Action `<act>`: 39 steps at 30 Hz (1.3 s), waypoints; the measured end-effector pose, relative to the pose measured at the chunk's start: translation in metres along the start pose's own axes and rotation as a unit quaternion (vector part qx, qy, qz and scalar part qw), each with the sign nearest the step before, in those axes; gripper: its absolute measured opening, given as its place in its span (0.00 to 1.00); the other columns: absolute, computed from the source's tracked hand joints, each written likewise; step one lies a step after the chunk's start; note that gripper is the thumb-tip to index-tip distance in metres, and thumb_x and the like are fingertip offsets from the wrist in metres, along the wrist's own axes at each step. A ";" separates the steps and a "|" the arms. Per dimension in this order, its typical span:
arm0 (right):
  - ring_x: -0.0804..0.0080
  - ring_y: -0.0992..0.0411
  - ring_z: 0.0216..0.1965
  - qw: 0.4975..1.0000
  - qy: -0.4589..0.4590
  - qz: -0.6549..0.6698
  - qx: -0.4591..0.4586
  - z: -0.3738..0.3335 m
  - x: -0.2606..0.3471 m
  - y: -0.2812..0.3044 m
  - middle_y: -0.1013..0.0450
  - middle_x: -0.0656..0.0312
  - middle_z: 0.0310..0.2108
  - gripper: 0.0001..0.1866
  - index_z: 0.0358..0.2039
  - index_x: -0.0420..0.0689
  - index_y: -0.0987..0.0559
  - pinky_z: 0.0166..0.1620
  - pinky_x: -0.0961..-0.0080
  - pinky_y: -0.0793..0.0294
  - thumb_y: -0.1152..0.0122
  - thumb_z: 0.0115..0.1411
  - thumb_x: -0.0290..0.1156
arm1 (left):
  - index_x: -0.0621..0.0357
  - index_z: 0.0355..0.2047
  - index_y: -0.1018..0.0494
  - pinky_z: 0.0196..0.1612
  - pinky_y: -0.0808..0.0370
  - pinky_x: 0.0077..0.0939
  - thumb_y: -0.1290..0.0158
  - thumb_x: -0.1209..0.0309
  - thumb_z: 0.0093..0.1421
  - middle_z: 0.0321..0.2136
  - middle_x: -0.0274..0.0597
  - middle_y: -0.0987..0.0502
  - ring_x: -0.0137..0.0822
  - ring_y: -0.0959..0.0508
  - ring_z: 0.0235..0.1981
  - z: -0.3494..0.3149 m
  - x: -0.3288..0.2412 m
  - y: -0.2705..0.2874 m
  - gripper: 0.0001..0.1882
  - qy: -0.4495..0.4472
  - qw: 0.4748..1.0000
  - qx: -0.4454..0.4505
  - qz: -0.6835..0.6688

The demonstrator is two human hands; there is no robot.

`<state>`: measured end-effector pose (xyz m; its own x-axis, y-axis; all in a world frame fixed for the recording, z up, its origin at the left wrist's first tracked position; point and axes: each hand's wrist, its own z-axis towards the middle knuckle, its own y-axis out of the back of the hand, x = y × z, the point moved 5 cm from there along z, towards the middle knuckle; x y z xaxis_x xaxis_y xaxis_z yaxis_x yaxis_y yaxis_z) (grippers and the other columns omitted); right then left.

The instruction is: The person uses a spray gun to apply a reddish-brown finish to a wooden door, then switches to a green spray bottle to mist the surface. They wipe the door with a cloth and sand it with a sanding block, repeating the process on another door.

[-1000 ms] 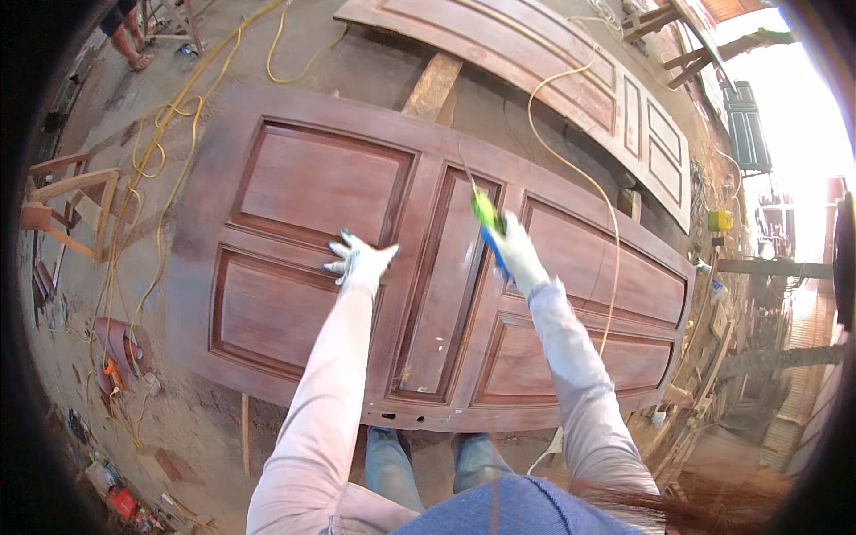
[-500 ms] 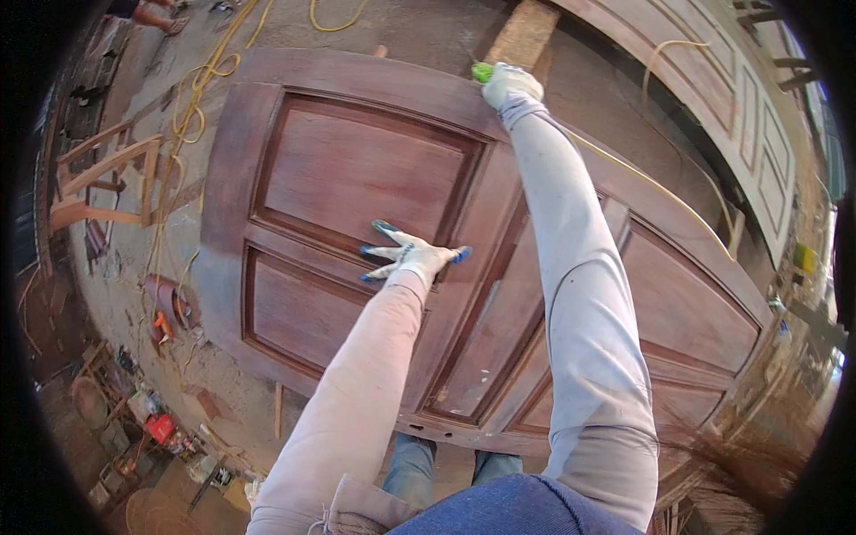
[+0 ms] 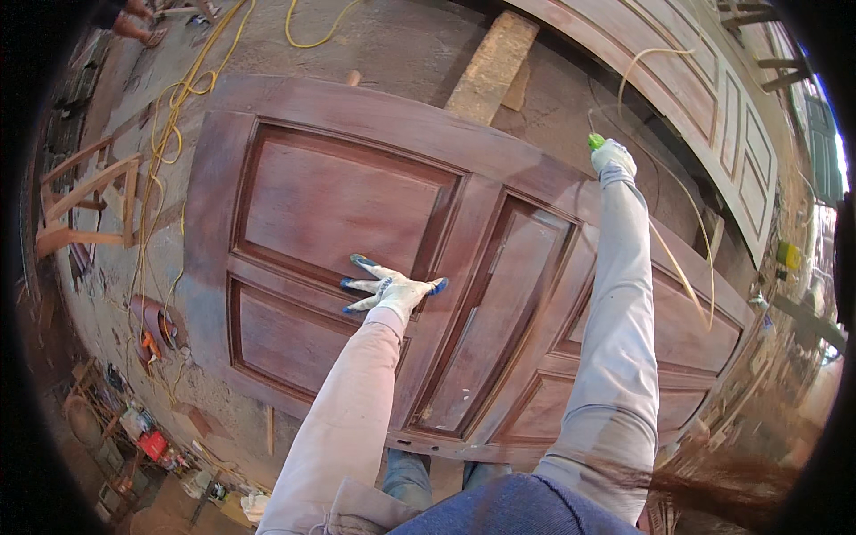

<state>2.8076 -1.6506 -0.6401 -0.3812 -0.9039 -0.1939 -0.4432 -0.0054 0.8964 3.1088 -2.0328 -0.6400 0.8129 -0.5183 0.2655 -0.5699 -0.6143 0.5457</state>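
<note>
A large reddish-brown panelled wooden door (image 3: 343, 192) lies flat in front of me. My left hand (image 3: 392, 291), in a white glove with blue fingertips, rests on the door's middle with its fingers spread. My right hand (image 3: 615, 159), also gloved, reaches past the door's far edge at the right. It is closed around a green air blow gun (image 3: 596, 141) with a thin nozzle pointing away from me; most of its body is hidden by the glove. A pale yellow hose (image 3: 682, 276) trails from beside my right forearm and loops over the door.
Another panelled door (image 3: 660, 62) lies at the far right. A wooden beam (image 3: 495, 67) stretches away behind the near door. Yellow hoses (image 3: 169, 134) and a wooden frame (image 3: 89, 201) are on the left floor. A person's foot (image 3: 155, 37) shows at the far left.
My right hand has swung right with the green air blow gun, away from the beam's end. The hose has shifted into a loop. My left hand stays on the door.
</note>
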 end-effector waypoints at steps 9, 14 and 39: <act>0.53 0.28 0.53 0.991 -0.119 -0.057 0.014 0.003 -0.168 0.004 0.26 0.51 0.50 0.29 0.48 0.48 0.21 0.53 0.58 0.29 0.56 0.63 0.58 | 0.64 0.65 0.83 0.62 0.60 0.74 0.34 0.33 0.33 0.65 0.77 0.73 0.72 0.71 0.66 0.007 0.000 -0.006 0.83 -0.011 0.999 0.003 0.031; 0.57 0.28 0.53 0.982 -0.159 -0.101 0.025 -0.015 -0.227 0.008 0.25 0.56 0.50 0.22 0.48 0.52 0.20 0.52 0.59 0.27 0.56 0.65 0.48 | 0.67 0.64 0.82 0.61 0.59 0.76 0.38 0.27 0.31 0.65 0.74 0.75 0.76 0.72 0.65 0.013 -0.001 -0.008 0.84 0.016 0.998 -0.014 0.059; 0.74 0.39 0.16 0.881 -0.250 0.396 0.070 -0.397 -0.439 0.033 0.36 0.67 0.21 0.14 0.39 0.48 0.26 0.18 0.75 0.41 0.48 0.65 0.46 | 0.49 0.68 0.72 0.64 0.60 0.66 0.54 0.23 0.40 0.68 0.54 0.73 0.60 0.70 0.69 0.033 0.009 -0.030 0.68 -0.007 0.997 -0.074 0.007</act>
<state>3.2829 -1.4239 -0.3672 -0.9102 -0.2979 0.2879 0.0411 0.6267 0.7782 3.1288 -2.0386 -0.6801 0.8023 -0.5356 0.2637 -0.5570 -0.5128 0.6533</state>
